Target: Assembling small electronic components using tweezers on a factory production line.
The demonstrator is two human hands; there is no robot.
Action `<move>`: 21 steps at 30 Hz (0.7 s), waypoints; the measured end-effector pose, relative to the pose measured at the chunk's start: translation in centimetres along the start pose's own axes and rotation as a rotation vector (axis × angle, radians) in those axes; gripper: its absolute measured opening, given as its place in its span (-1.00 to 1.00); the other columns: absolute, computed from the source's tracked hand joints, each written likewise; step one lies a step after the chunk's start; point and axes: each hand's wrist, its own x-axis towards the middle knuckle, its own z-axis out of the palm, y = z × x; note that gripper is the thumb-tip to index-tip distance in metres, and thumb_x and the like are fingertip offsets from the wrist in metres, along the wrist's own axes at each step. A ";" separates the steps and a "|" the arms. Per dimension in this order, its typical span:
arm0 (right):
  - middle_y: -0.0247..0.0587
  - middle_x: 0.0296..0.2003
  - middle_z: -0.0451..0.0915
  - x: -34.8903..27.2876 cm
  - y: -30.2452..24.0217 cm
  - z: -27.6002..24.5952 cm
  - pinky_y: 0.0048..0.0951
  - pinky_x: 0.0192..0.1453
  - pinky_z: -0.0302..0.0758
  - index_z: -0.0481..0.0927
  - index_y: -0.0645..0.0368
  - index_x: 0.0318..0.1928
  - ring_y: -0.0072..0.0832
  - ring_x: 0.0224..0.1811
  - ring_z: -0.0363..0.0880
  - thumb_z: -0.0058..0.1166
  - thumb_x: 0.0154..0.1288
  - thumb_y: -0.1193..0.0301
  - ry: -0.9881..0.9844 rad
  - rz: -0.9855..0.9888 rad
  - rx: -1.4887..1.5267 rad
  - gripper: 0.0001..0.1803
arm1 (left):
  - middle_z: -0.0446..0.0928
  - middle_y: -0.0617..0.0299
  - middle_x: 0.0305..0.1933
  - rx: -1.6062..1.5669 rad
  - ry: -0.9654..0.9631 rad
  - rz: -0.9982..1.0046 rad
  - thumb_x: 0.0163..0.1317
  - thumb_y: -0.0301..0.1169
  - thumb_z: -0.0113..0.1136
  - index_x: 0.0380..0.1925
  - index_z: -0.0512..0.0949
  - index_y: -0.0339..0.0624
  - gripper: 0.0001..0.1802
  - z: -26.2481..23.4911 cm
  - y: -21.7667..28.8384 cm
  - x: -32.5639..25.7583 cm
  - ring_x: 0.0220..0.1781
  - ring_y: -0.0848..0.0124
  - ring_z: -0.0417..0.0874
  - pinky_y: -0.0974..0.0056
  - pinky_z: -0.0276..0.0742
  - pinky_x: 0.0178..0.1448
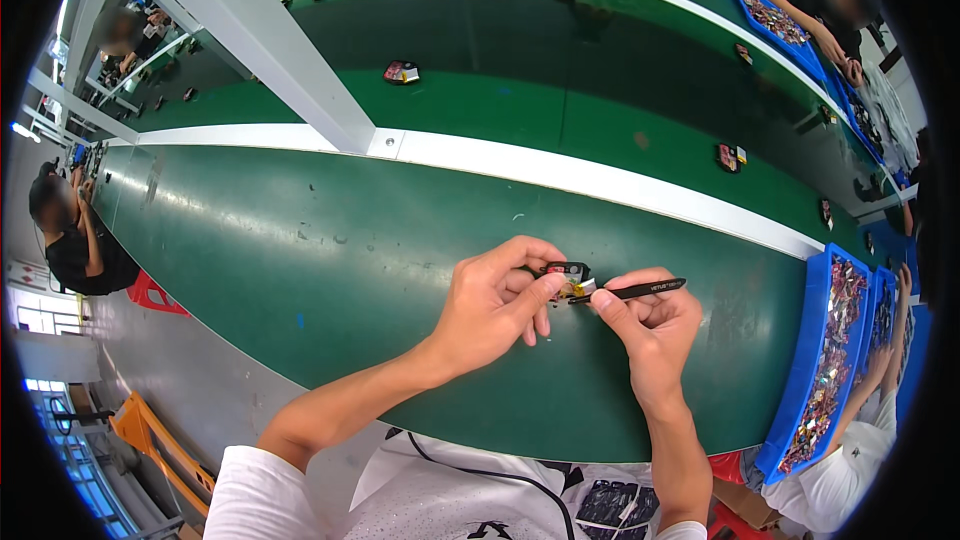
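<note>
Head view. Both forearms come in from the lower edge and meet over the near strip of the long green desk (330, 240).

Left hand (495, 305): clenched around a small black part (568, 273) with a yellowish tab, thumb and forefinger pinching it just above the desk surface. Whether the part rests on the desk or is lifted clear, I cannot tell.

Right hand (645, 325): closed in a pen grip on black tweezers (630, 290). The tips point left and meet the yellowish tab right at the left thumb; the rear end sticks out to the right, past the knuckles.

Judgement on doing this step well: the work is fine and sits at the pinch point, so the left hand should keep the part steady and turned so that the tab faces up toward the camera. The tweezers are best held low and near level, with light pressure only; a hard squeeze could bend or tear the tab. The hands already sit close together, which helps steady the tips.

Around: a white rail (600, 185) splits the near strip from the far green lane, where several small dark parts (402, 72) lie spaced apart. Blue bins (815, 340) of mixed small pieces stand at the right, well apart from the hands. Another person's hand (880, 360) reaches in by the bins. Other people sit at far left and top right.
</note>
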 end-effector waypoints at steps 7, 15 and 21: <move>-0.57 -0.62 0.47 0.0 -0.1 0.1 -0.72 -0.58 0.03 0.67 0.33 -0.26 -0.92 -0.65 0.20 0.37 0.24 0.65 0.007 0.012 0.010 -0.89 | 0.59 0.06 -0.13 0.011 0.003 0.004 0.45 -0.60 0.14 0.05 0.50 -0.45 -0.77 0.0 0.0 -0.1 -0.45 0.46 0.68 0.43 0.59 -0.49; -0.55 -0.60 0.50 0.1 -0.2 0.1 -0.72 -0.57 0.04 0.67 0.33 -0.26 -0.91 -0.64 0.21 0.37 0.25 0.65 0.007 0.052 0.046 -0.89 | 0.60 0.07 -0.14 0.050 0.020 0.023 0.43 -0.63 0.14 0.05 0.51 -0.45 -0.77 0.2 0.1 -0.1 -0.46 0.46 0.68 0.43 0.59 -0.51; -0.60 -0.64 0.43 0.1 0.1 0.0 -0.72 -0.57 0.03 0.66 0.32 -0.26 -0.92 -0.65 0.19 0.36 0.24 0.66 -0.011 0.024 0.014 -0.89 | 0.61 0.05 -0.13 -0.005 0.003 0.018 0.45 -0.59 0.13 0.06 0.49 -0.46 -0.76 0.0 -0.2 0.0 -0.46 0.43 0.70 0.42 0.60 -0.52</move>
